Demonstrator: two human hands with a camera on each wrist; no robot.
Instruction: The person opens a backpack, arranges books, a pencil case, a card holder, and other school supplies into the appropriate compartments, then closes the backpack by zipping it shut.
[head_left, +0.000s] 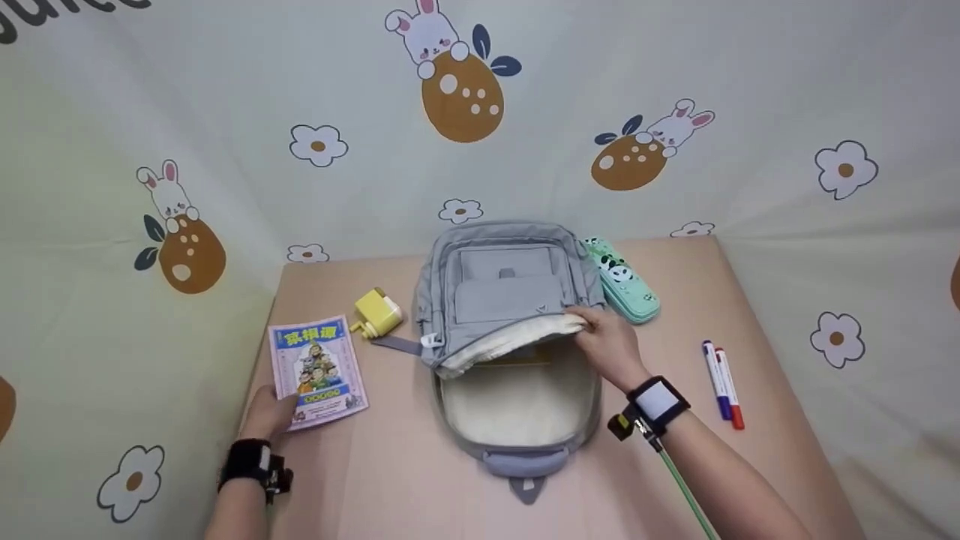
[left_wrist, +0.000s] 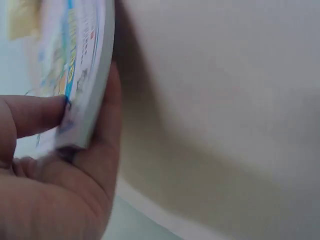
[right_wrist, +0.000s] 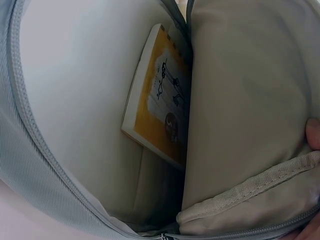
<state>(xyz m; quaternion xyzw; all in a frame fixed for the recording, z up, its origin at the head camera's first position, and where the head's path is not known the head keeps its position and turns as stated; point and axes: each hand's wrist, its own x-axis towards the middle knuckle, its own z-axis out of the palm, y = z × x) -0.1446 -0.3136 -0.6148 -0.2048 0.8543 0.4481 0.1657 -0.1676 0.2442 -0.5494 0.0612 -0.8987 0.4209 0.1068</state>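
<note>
My left hand grips the lower left corner of a pink and blue book with cartoon figures on its cover. In the left wrist view the thumb lies on the cover of the book and the fingers are beneath it. A grey backpack lies in the middle of the table, its main compartment unzipped. With my right hand I pinch the edge of its front flap and hold it raised. Inside, the right wrist view shows a yellow and white book leaning against the pale lining.
A yellow pencil sharpener with a crank stands left of the backpack. At its right lies a green panda pencil case. Farther right are a blue marker and a red marker. A printed cloth hangs around the table.
</note>
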